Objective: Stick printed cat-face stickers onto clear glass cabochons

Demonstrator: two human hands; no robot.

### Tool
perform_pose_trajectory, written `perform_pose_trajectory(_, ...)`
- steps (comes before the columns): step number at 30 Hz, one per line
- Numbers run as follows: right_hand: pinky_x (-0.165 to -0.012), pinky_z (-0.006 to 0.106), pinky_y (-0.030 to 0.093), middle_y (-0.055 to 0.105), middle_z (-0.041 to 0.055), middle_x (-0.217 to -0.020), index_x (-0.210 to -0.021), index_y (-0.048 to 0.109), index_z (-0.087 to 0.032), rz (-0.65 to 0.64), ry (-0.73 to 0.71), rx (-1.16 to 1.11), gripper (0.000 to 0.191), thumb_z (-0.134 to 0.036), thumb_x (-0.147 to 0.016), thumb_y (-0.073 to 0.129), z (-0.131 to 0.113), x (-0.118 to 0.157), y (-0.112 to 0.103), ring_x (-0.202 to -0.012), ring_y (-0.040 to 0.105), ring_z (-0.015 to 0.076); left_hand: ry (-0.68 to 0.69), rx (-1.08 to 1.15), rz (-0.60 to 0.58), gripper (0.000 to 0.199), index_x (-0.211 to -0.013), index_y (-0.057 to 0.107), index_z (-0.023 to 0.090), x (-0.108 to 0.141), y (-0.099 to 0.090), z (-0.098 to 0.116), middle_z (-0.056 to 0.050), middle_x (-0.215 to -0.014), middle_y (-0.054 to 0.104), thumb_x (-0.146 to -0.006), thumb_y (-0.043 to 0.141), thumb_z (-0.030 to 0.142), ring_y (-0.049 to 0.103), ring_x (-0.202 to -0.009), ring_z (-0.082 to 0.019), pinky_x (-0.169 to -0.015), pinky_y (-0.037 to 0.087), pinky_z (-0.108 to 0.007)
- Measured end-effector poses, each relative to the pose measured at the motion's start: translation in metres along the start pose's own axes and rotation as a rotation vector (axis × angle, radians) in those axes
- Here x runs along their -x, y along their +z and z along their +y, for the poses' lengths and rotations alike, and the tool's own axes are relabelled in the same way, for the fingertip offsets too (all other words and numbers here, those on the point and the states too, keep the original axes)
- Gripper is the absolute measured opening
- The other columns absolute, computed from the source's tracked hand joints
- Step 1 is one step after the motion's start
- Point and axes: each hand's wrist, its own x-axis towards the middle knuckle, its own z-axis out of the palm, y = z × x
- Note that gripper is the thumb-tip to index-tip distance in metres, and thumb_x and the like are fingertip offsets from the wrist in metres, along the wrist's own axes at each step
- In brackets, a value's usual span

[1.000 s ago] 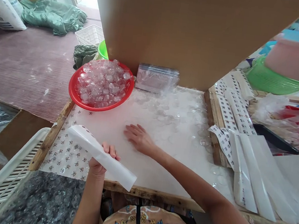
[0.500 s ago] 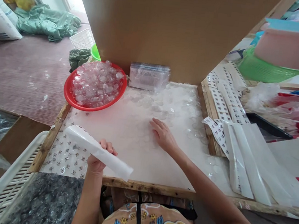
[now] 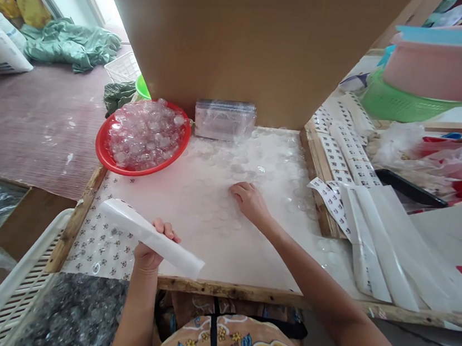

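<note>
My left hand is wrapped round a rolled white sheet, held above the near left part of the white work surface. Over the middle of that surface, my right hand has its fingers curled down among clear round discs. Whether its fingertips hold a disc is hidden. A red bowl at the back left is heaped with similar clear pieces.
A tall cardboard panel stands behind the surface, with a clear plastic pack at its foot. Wooden strips and printed sheets lie right. Below left is a white basket.
My right hand's fingers, earlier stretched out flat, are now curled down at about the same spot. The view has shifted slightly. My left hand still holds the rolled sheet.
</note>
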Motion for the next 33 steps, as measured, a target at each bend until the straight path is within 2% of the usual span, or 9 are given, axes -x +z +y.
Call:
perform_pose_trajectory(3,-0.084,0.037,0.049,0.063,0.0127,-0.106,-0.108,0.068,-0.018,0.015,0.042,-0.024,0.029,-0.009,-0.086,0.052,0.003,-0.001,-0.001,-0.096,0.059,0.0242,0.0,-0.001,-0.006,0.036,-0.077,0.057,0.021,-0.001,0.0,0.0,0.0,-0.073,0.062,-0.056,0.086,0.025,0.067,-0.072,-0.018,-0.068,0.056,-0.029)
perform_pose_trajectory(7,-0.074,0.032,0.049,0.061,0.01,-0.097,-0.096,0.069,-0.018,0.003,0.086,-0.078,0.024,-0.009,-0.086,0.05,0.004,-0.003,-0.002,-0.084,0.06,0.0199,-0.007,-0.003,-0.004,0.036,-0.077,0.057,0.021,-0.002,0.0,0.001,0.0,-0.073,0.062,-0.056,0.086,0.025,0.067,-0.071,-0.018,-0.067,0.056,-0.029)
perform_pose_trajectory(10,-0.071,0.031,0.048,0.06,0.01,-0.096,-0.091,0.069,-0.018,0.056,0.072,-0.089,0.024,-0.01,-0.088,0.047,0.003,-0.01,-0.002,-0.083,0.059,0.0196,-0.004,0.008,-0.012,0.036,-0.077,0.058,0.021,-0.001,0.0,0.001,0.001,-0.073,0.062,-0.056,0.086,0.026,0.067,-0.071,-0.018,-0.068,0.056,-0.029)
perform_pose_trajectory(14,-0.077,0.037,0.05,0.06,0.0134,-0.105,-0.095,0.068,-0.018,0.084,-0.009,-0.029,0.027,-0.008,-0.087,0.043,0.0,-0.013,0.005,-0.097,0.056,0.0249,-0.004,-0.002,0.001,0.037,-0.076,0.058,0.021,-0.001,0.001,0.001,0.001,-0.072,0.062,-0.054,0.087,0.026,0.067,-0.07,-0.018,-0.068,0.056,-0.03)
perform_pose_trajectory(17,-0.088,0.044,0.05,0.057,0.016,-0.118,-0.108,0.066,-0.017,0.049,-0.087,-0.003,0.028,-0.01,-0.086,0.049,-0.001,-0.004,0.01,-0.109,0.052,0.0294,0.001,0.001,0.006,0.035,-0.076,0.059,0.022,-0.001,0.001,0.002,0.001,-0.072,0.062,-0.055,0.087,0.027,0.068,-0.071,-0.019,-0.067,0.056,-0.03)
perform_pose_trajectory(20,-0.094,0.046,0.048,0.056,0.0155,-0.123,-0.116,0.062,-0.018,0.067,-0.119,-0.016,0.033,-0.012,-0.088,0.047,0.001,0.009,0.004,-0.116,0.05,0.029,-0.006,0.014,-0.024,0.033,-0.078,0.06,0.022,-0.001,0.001,0.002,0.001,-0.073,0.064,-0.057,0.086,0.026,0.068,-0.073,-0.018,-0.069,0.056,-0.029)
perform_pose_trajectory(23,-0.095,0.046,0.048,0.059,0.0139,-0.121,-0.117,0.062,-0.019,0.123,-0.051,0.018,0.032,-0.013,-0.091,0.044,0.01,0.02,-0.012,-0.112,0.052,0.0274,-0.005,0.014,-0.03,0.033,-0.079,0.06,0.022,-0.002,0.001,0.002,0.0,-0.074,0.064,-0.058,0.086,0.027,0.068,-0.073,-0.019,-0.069,0.056,-0.029)
perform_pose_trajectory(27,-0.096,0.047,0.046,0.059,0.0157,-0.123,-0.117,0.063,-0.016,0.158,0.114,0.118,0.032,-0.015,-0.088,0.049,0.028,0.028,-0.029,-0.112,0.051,0.0305,-0.003,0.005,-0.025,0.035,-0.079,0.059,0.021,-0.003,-0.001,0.001,0.0,-0.074,0.062,-0.057,0.086,0.026,0.067,-0.072,-0.019,-0.069,0.056,-0.03)
perform_pose_trajectory(33,-0.089,0.039,0.048,0.063,0.0108,-0.114,-0.107,0.067,-0.02,0.087,0.139,0.005,0.027,-0.017,-0.088,0.048,0.03,0.041,-0.029,-0.104,0.057,0.0254,-0.029,-0.012,0.009,0.038,-0.077,0.058,0.021,-0.004,0.001,0.0,0.0,-0.073,0.062,-0.054,0.087,0.025,0.066,-0.071,-0.019,-0.07,0.057,-0.031)
